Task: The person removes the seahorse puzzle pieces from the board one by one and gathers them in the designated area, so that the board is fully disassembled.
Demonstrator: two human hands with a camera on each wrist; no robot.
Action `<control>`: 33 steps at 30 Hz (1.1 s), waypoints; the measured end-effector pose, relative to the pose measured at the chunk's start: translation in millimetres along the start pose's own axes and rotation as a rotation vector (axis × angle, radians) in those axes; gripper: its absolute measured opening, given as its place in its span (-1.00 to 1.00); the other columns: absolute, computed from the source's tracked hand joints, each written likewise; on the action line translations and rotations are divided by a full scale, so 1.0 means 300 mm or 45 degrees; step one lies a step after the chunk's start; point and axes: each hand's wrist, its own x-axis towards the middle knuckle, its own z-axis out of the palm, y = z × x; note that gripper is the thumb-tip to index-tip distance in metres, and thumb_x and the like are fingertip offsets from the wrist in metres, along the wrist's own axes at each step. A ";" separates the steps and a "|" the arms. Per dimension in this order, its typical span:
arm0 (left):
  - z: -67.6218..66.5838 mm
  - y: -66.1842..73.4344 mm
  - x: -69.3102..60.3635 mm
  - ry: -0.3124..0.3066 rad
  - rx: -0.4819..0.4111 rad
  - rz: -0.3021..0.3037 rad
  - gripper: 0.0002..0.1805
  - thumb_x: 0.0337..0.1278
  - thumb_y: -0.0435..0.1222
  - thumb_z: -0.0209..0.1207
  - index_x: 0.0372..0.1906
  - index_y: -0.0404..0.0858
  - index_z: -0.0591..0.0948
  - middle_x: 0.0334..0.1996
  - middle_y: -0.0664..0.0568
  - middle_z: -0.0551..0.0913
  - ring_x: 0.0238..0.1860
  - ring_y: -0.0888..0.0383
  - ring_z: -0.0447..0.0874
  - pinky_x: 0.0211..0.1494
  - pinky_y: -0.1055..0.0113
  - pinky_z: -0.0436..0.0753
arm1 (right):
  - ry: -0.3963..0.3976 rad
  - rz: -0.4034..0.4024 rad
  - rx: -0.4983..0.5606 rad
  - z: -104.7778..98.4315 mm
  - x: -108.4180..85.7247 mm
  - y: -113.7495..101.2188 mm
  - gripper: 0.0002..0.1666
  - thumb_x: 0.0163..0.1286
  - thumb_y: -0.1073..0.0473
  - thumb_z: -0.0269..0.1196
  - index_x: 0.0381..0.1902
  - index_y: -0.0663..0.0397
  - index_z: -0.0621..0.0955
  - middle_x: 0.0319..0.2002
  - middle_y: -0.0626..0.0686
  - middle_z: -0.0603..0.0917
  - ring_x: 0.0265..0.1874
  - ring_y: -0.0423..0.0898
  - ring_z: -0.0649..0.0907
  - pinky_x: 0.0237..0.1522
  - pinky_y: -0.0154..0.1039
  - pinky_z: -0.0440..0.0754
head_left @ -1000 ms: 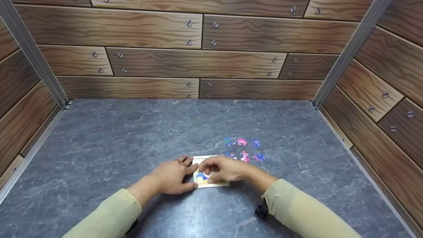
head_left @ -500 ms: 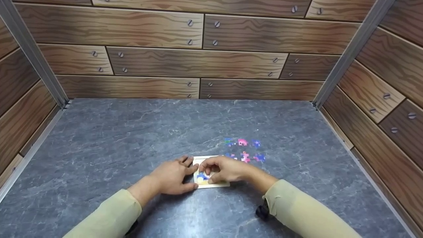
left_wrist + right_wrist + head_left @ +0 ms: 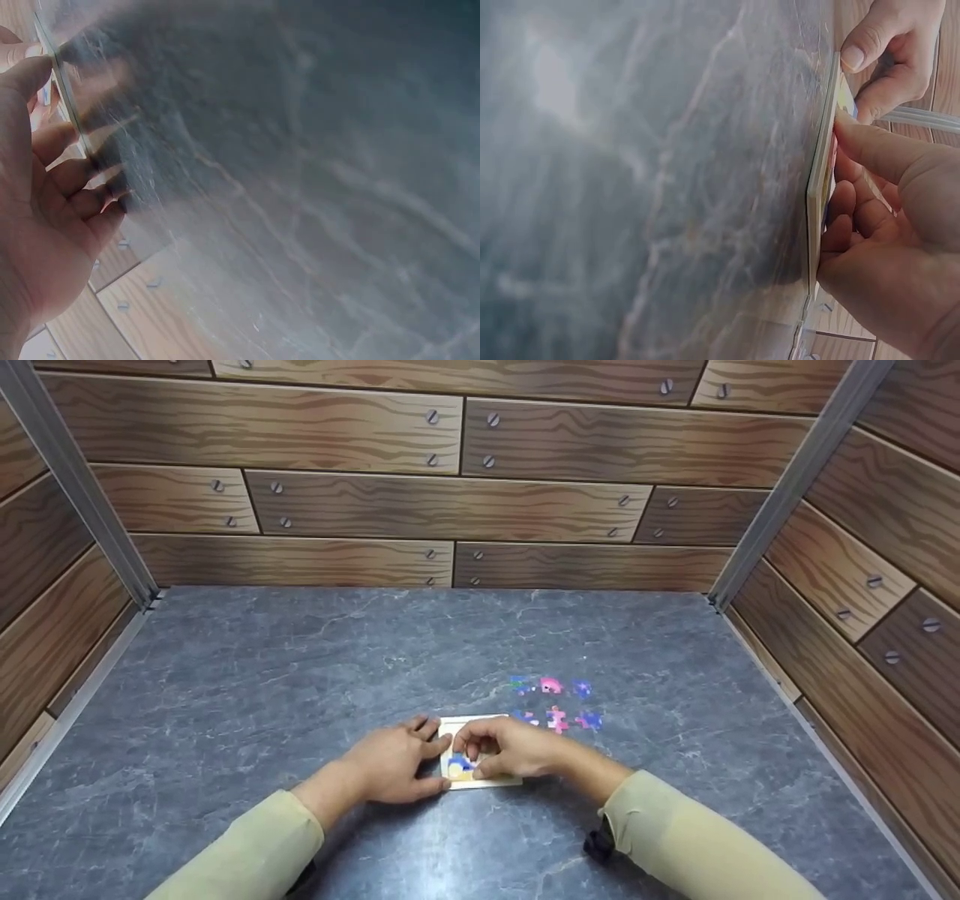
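A small pale puzzle frame (image 3: 480, 784) lies flat on the table. My left hand (image 3: 386, 765) rests along its left side, fingers spread and thumb tip touching the near left corner. Over the frame, my right hand (image 3: 517, 746) curls its thumb and fingers onto a jigsaw piece, which the hand mostly hides. Blue and yellow puzzle picture (image 3: 459, 769) shows between thumb and index finger. In the right wrist view, the frame's edge (image 3: 815, 195) appears side-on, with the right thumb (image 3: 877, 146) pressed against its face.
Loose jigsaw pieces lie in two rows beyond the right hand, among them a pink one (image 3: 551, 685), a pink-red one (image 3: 556, 718), and blue ones (image 3: 589, 720). The grey marbled table (image 3: 300, 660) is bounded by wood-patterned walls (image 3: 360, 502).
Both hands stay at the puzzle frame with almost no movement. The head view tilts very slightly; the loose pieces keep their places.
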 end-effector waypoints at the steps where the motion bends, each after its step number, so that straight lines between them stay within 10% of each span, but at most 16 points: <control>1: -0.001 0.001 0.000 0.000 0.000 -0.002 -0.21 0.43 0.22 0.15 0.55 -0.18 0.48 0.51 -0.33 0.40 0.53 -0.33 0.34 0.44 -0.20 0.49 | 0.005 -0.003 -0.005 0.001 -0.001 -0.002 -0.56 0.26 0.50 0.40 0.10 0.24 0.64 -0.16 0.13 0.66 -0.20 -0.18 0.57 -0.12 -0.37 0.53; 33: 0.002 0.000 0.000 0.047 0.036 0.030 -0.23 0.41 0.21 0.18 0.52 -0.18 0.53 0.48 -0.33 0.45 0.49 -0.31 0.41 0.37 -0.20 0.56 | 0.072 -0.094 -0.292 0.016 -0.007 -0.035 -0.57 0.19 0.44 0.47 0.04 0.21 0.69 -0.20 0.02 0.70 -0.20 -0.17 0.65 -0.09 -0.27 0.70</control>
